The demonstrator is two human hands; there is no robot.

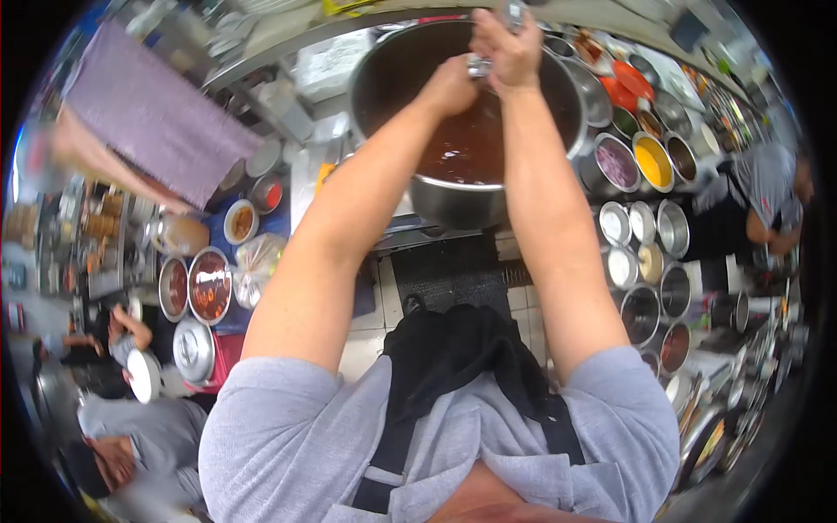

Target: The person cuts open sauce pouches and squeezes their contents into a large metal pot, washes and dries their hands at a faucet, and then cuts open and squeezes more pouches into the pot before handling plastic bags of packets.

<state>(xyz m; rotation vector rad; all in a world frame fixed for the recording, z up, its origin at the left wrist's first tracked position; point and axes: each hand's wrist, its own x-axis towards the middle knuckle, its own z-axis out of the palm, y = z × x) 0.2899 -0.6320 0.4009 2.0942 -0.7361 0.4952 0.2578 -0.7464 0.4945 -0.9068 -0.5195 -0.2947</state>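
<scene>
Both my arms reach forward over a large metal pot (462, 199) that holds a reddish-brown liquid (462, 148). My right hand (513, 52) is wrapped around a long metal handle (479, 66), whose top pokes out above the fist. Lower on the same handle, my left hand (449, 85) is closed too. The handle's far end is hidden by my hands and the pot, so the kind of tool cannot be made out.
Bowls of chopped purple onion (616, 164) and yellow liquid (652, 163) stand right of the pot, near several metal containers (641, 314). To the left are a pot of red sauce (210, 286) and a lidded pot (193, 350). Co-workers (153, 444) stand on both sides.
</scene>
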